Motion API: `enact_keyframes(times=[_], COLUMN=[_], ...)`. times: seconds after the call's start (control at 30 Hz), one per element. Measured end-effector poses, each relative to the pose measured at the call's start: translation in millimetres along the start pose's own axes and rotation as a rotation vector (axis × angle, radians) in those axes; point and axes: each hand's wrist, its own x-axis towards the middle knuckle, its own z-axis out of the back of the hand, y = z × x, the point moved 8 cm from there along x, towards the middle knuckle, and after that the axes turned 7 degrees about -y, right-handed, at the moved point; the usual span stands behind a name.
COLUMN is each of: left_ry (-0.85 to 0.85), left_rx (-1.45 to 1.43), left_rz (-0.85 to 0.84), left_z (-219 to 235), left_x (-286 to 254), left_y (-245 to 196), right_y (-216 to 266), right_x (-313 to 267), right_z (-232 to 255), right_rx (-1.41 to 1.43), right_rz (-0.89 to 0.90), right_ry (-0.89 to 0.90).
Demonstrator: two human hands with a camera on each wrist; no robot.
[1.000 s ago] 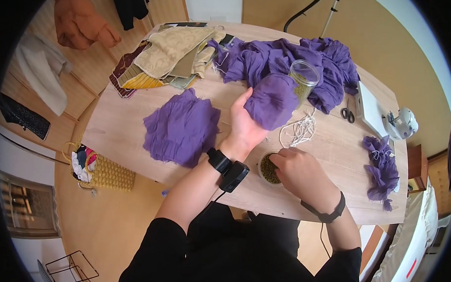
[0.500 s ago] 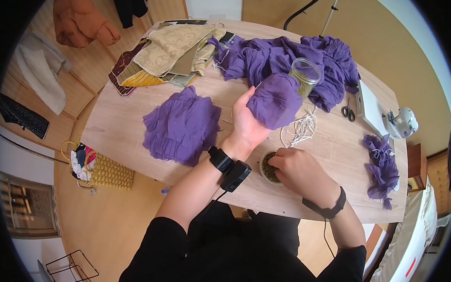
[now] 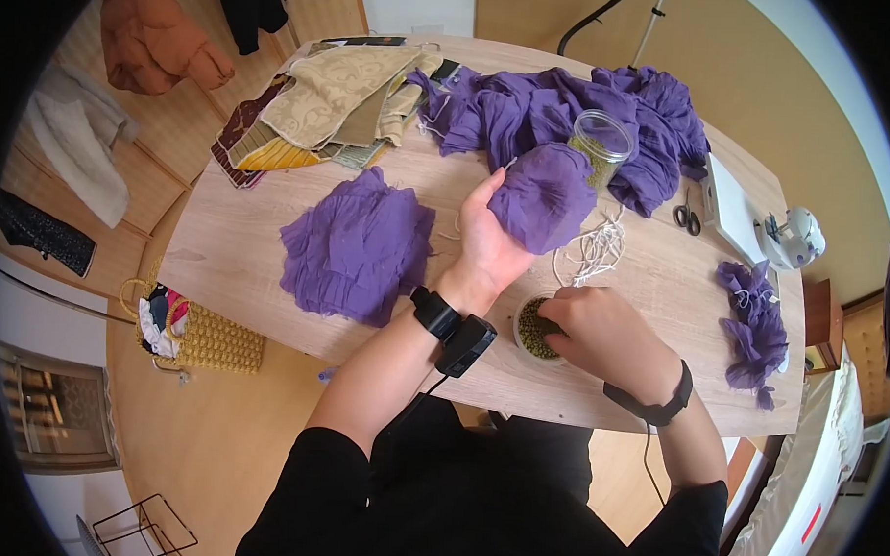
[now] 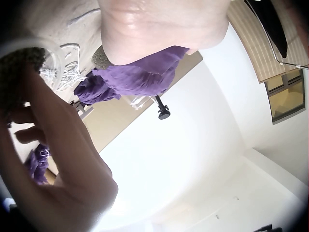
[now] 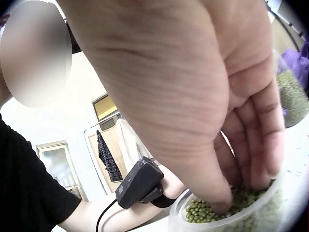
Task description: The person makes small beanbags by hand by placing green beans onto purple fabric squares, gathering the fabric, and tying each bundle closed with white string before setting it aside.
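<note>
A round piece of purple cloth (image 3: 544, 198) lies spread over the upturned palm of my left hand (image 3: 487, 248). The thumb stands along its edge, and the cloth hides the other fingers. My right hand (image 3: 608, 335) reaches down into a small clear tub (image 3: 521, 347) of green mung beans (image 5: 200, 212). In the right wrist view its bent fingers and thumb dig into the beans, grasping at them from two sides. Behind the left hand stands a clear jar (image 3: 606, 151) of beans. White string (image 3: 595, 252) lies in a tangle between jar and tub.
A stack of purple cloth pieces (image 3: 353, 245) lies to the left, patterned fabric samples (image 3: 339, 98) behind it. Bunched purple fabric (image 3: 529, 104) fills the table's back. At the right are black scissors (image 3: 686, 220), a white sewing machine (image 3: 794, 239) and tied purple cloth (image 3: 752, 323).
My right hand has stayed at the tub, its wrist shifting slightly right while the fingers work among the beans. The left hand holds the cloth in nearly the same place.
</note>
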Motion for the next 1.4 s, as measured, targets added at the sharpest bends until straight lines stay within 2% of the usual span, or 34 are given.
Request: enact_keyframes(times=[0.4,0.7,0.83,0.97,1.03,1.1,1.23,1.3,1.33,1.4], left_ry=[0.008,-0.079,-0.022,-0.107,-0.123,-0.073,-0.007,-0.046,-0.045,-0.135], left_rx=[-0.004,0.022,0.029,0.091,0.089,0.088,0.084,0.059,0.061,0.078], left_rz=[0.0,0.037,0.033,0.037,0.059,0.066,0.106,0.093,0.093,0.084], left_z=[-3,3,4,16,18,13,4,5,2,4], left_x=[-1,1,4,6,6,5,2,2,0,-3], left_y=[1,7,10,11,12,14,19,19,19,18], right_y=[-6,-17,-27,-46,-54,-67,-77,-78,-74,-77], right_x=[7,16,27,48,63,77,101,111,114,116], right_z=[-16,-2,6,17,31,47,54,48,48,41], right_rx=[0.05,0.311,0.404,0.515,0.483,0.507,0.412,0.235,0.133,0.1], right_rz=[0.025,-0.041,-0.123,-0.183,-0.16,-0.206,-0.202,-0.147,-0.042,-0.042], right_ry=[0.043,0.075,0.134,0.142,0.13,0.032,0.006,-0.027,-0.106,-0.128])
